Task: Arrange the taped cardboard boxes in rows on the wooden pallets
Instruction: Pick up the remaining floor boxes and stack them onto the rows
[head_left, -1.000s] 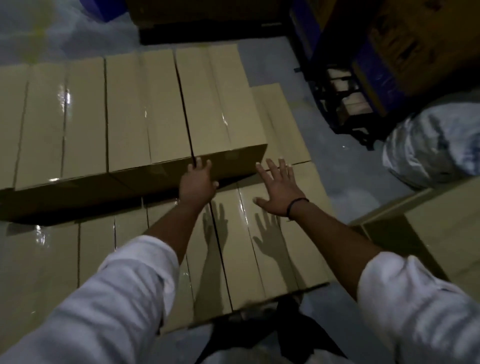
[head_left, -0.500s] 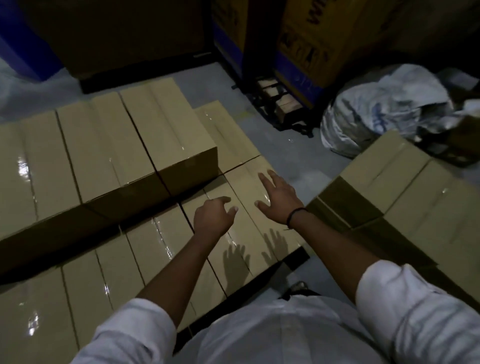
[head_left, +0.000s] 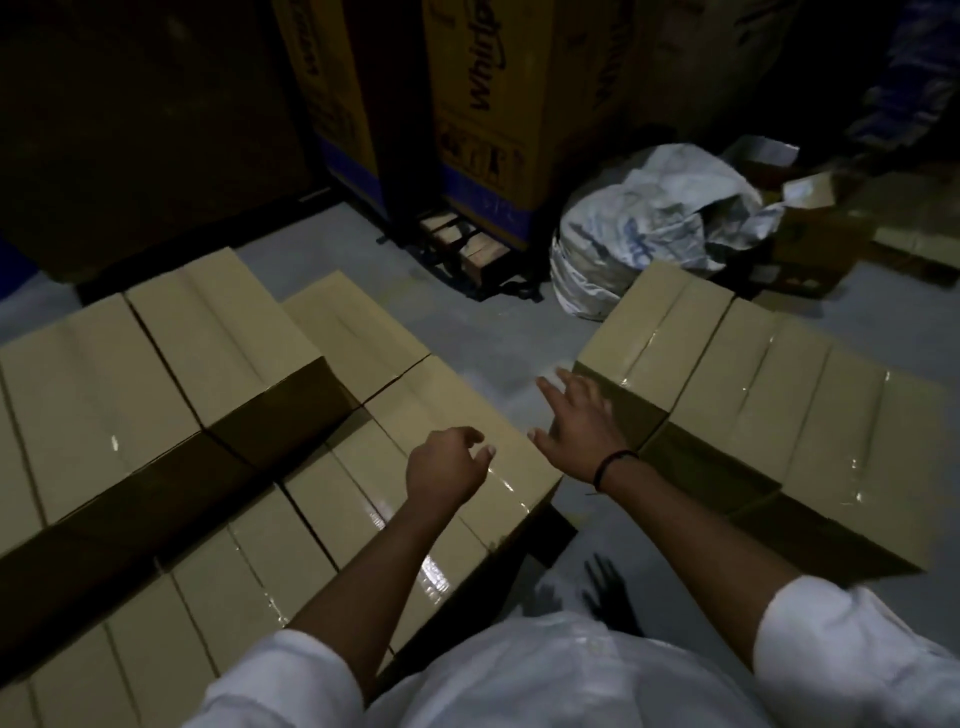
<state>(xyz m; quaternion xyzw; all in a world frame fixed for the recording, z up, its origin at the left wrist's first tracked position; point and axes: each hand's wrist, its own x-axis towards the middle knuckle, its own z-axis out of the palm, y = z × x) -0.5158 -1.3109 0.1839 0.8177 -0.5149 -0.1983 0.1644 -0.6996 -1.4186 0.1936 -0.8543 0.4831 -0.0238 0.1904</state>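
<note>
Hands between two box groups.
Left hand loosely curled, right hand spread, both empty; stacked boxes left, loose boxes right. Glossy tape may let a one-handed grip slip.

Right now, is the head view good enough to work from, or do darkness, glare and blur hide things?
Head view: dim overall, the far left carton nearly black; glare streaks on the tape of the lower boxes; the right hand is motion-blurred, the left hand sharper; a hand shadow lies on the floor.
</note>
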